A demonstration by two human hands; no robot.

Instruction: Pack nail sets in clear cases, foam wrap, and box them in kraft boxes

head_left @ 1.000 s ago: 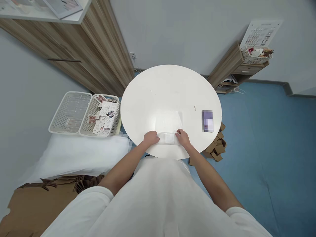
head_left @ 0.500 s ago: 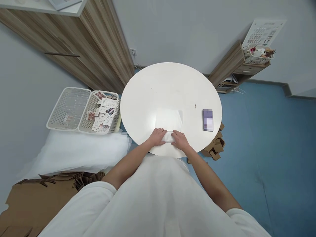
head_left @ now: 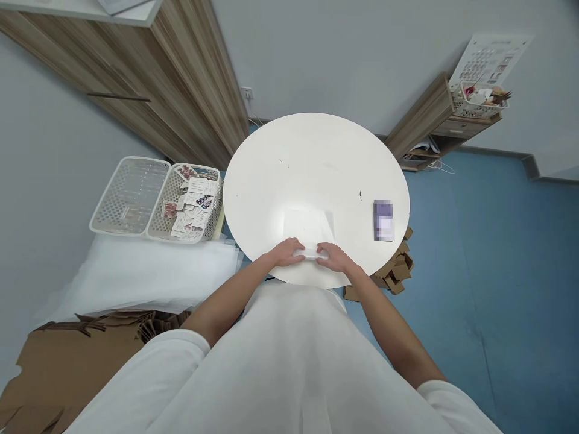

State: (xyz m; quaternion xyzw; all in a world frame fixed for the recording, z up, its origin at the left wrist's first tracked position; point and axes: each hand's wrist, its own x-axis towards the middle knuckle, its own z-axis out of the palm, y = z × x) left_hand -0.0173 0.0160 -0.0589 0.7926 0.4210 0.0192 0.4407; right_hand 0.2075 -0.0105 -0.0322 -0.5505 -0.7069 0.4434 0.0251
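Observation:
At the near side of the round white table [head_left: 316, 157], my left hand [head_left: 287, 252] grips the left end of a small white wrapped bundle [head_left: 310, 254]. The right end is pinched by my right hand [head_left: 333, 257], fingers curled on top. From the bundle a thin translucent wrapping sheet [head_left: 307, 224] runs flat over the tabletop, away from me. What is inside the wrapping cannot be made out.
A purple, blurred-out item [head_left: 383, 220] lies at the table's right. To the left are a plastic basket of printed cards [head_left: 192, 205], a second basket [head_left: 129, 196], stacked translucent sheets [head_left: 158, 271] and flattened cardboard [head_left: 81, 367]. Cardboard pieces [head_left: 395, 271] sit below the table's right edge.
My fingers have shifted from lying over the bundle to curling round its ends. The sheet's far edge has come slightly toward me. The view has shifted a little.

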